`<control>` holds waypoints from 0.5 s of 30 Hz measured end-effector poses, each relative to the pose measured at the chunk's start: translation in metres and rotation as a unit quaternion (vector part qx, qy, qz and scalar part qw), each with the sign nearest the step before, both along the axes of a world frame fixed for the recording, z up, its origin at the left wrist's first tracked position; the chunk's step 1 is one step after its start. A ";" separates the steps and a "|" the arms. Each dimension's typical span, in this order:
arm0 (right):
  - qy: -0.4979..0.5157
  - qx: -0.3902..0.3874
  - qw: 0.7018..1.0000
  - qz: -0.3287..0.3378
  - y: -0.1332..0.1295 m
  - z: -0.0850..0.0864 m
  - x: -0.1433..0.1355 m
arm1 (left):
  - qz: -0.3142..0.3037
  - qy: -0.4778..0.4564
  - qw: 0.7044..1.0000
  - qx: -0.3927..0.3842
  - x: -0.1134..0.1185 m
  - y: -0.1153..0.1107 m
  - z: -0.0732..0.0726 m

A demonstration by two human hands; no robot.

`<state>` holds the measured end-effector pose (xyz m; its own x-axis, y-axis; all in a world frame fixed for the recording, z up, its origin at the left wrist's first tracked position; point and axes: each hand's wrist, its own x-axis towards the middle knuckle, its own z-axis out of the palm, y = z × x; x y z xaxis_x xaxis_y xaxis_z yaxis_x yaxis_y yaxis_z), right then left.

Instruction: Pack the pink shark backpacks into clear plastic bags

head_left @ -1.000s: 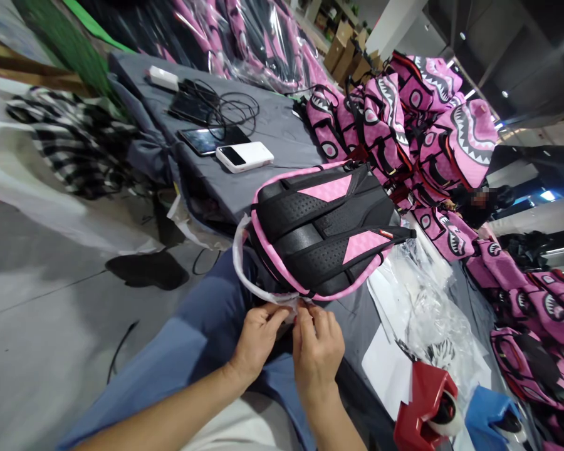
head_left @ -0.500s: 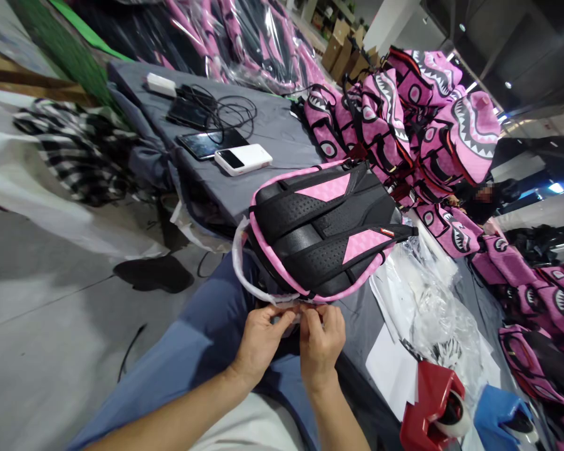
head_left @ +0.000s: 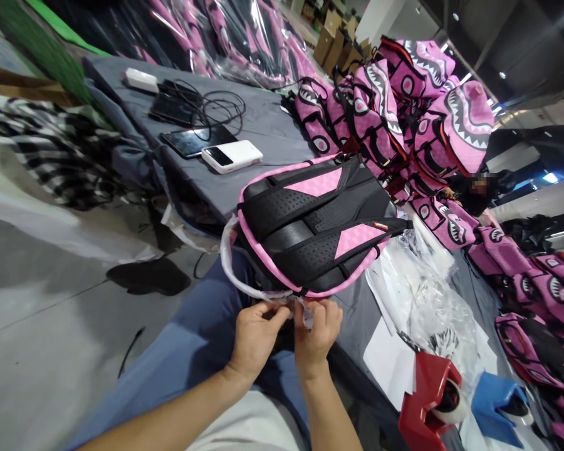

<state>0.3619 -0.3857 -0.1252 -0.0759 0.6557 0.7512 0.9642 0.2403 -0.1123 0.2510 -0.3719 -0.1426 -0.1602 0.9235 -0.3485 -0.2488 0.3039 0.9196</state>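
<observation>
A black and pink backpack (head_left: 305, 250) lies with its padded back and shoulder straps facing up, its near end toward my lap. From that end a whitish wrapped loop (head_left: 235, 282) curves out to the left and round to my fingers. My left hand (head_left: 257, 335) is closed in a pinch on the loop's near end, just below the pink piping. Close beside it, my right hand (head_left: 318, 329) pinches a thin, crumpled white wrapping (head_left: 306, 318). The fingertips partly hide what lies between the two hands.
A white power bank (head_left: 235, 155), a phone (head_left: 192, 141) and coiled cables lie on the grey-covered table (head_left: 277, 122). Pink shark-face bags (head_left: 376, 119) are piled behind. Clear plastic (head_left: 432, 307), a red tape dispenser (head_left: 427, 401) and a blue one (head_left: 501, 407) are at right. A person (head_left: 474, 191) is beyond.
My hands have moved slightly apart, and a flap of the white wrapping now shows at my right fingers. The whole view has shifted a little, with things appearing farther left.
</observation>
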 end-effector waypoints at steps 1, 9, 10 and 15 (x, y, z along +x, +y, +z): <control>-0.021 0.003 1.000 0.001 0.001 0.000 -0.001 | -0.002 0.008 1.000 0.002 -0.002 0.000 0.002; -0.183 -0.022 0.982 0.037 0.000 0.018 -0.006 | -0.046 -0.027 0.998 -0.031 -0.013 0.006 0.021; -0.187 -0.038 0.980 0.049 -0.001 0.021 -0.006 | -0.047 -0.044 0.997 -0.043 -0.013 0.007 0.024; -0.148 -0.116 0.980 0.060 -0.008 0.021 -0.010 | -0.057 -0.118 0.986 -0.102 -0.012 0.009 0.038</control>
<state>0.3521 -0.3937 -0.1042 -0.3550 0.7790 0.5169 0.9291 0.3552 0.1029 0.2388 -0.3626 -0.1047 0.0491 0.8373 -0.5445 -0.4013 0.5157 0.7569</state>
